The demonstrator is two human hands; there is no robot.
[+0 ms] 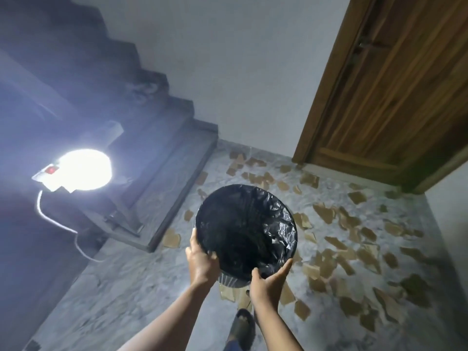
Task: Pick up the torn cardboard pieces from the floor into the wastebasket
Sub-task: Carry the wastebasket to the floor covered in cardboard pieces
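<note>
We hold the wastebasket [243, 224] by its near rim, mouth tilted toward us: left hand [201, 259] and right hand [268, 277] each curl over the edge. The torn cardboard pieces [326, 214] lie scattered on the floor [141, 274] beyond and mostly right of it, nearer the right hand.

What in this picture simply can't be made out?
Head view:
- Inside the wastebasket: black liner too dark to show contents.
- Its base: hidden under its rim, left hand and right hand.
- The lamp: lost in glare.
- Top of the door: cut off by the frame edge.
</note>
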